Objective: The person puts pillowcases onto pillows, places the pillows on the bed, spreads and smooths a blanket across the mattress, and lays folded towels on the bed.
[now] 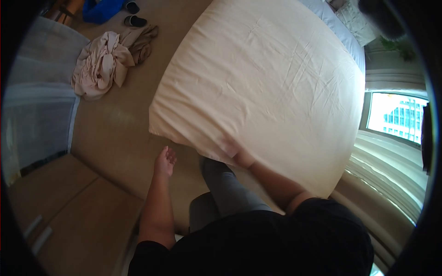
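A cream sheet (pixel 258 78) covers the mattress of a bed, with creases running over its top and gathers along its near edge. My right hand (pixel 234 151) is over the sheet at the near edge of the bed. Motion smears its fingers, so I cannot see whether they grip the fabric. My left hand (pixel 166 161) hangs in the air off the near left corner of the bed, apart from the sheet. Its fingers are loosely bent and hold nothing.
Crumpled pinkish bedding (pixel 103 66) lies on the floor at the left, near dark slippers (pixel 135 21) and a blue item (pixel 100 11). A wooden cabinet (pixel 78 207) stands at lower left. Curtains (pixel 391 161) and a window (pixel 398 115) are at the right.
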Action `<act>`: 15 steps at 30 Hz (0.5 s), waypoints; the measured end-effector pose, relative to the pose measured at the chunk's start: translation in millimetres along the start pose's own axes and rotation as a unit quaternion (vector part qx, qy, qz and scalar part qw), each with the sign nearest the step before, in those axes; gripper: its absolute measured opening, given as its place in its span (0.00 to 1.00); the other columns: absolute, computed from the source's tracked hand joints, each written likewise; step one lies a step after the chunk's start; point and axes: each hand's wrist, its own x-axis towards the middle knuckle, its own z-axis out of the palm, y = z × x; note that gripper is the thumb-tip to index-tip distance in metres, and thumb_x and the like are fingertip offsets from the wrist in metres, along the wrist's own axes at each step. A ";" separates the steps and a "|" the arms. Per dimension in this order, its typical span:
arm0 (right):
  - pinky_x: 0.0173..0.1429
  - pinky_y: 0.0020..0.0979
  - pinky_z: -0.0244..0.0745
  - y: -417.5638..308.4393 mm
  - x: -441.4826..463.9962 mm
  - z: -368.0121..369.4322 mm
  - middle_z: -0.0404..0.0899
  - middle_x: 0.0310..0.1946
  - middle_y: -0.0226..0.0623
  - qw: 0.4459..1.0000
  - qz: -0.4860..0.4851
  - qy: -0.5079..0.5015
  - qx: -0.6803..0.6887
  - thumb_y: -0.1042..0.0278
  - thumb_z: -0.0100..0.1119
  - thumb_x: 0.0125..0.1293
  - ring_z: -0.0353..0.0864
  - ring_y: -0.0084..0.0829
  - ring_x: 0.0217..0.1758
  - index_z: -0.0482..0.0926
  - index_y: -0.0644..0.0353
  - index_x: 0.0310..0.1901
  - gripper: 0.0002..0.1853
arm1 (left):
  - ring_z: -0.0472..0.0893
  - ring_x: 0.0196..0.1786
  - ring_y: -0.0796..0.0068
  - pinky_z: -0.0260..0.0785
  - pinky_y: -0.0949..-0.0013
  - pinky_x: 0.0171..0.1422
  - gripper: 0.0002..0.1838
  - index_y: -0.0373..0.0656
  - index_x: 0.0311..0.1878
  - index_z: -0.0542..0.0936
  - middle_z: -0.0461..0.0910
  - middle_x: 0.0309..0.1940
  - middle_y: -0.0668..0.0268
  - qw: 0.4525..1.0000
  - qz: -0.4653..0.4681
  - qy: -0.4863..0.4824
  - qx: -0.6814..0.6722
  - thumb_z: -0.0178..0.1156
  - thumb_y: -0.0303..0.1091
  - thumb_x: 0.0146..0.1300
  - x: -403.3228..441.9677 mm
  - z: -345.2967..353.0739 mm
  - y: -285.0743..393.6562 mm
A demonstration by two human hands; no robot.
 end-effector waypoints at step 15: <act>0.67 0.66 0.39 -9.0 205.0 5.6 0.50 0.71 0.50 0.839 0.044 0.257 -0.478 0.63 0.42 0.63 0.42 0.55 0.75 0.58 0.52 0.68 0.29 | 0.71 0.51 0.72 0.64 0.61 0.53 0.18 0.52 0.55 0.72 0.74 0.48 0.71 0.996 -0.066 0.034 -0.041 0.55 0.48 0.66 84.3 -13.4 104.7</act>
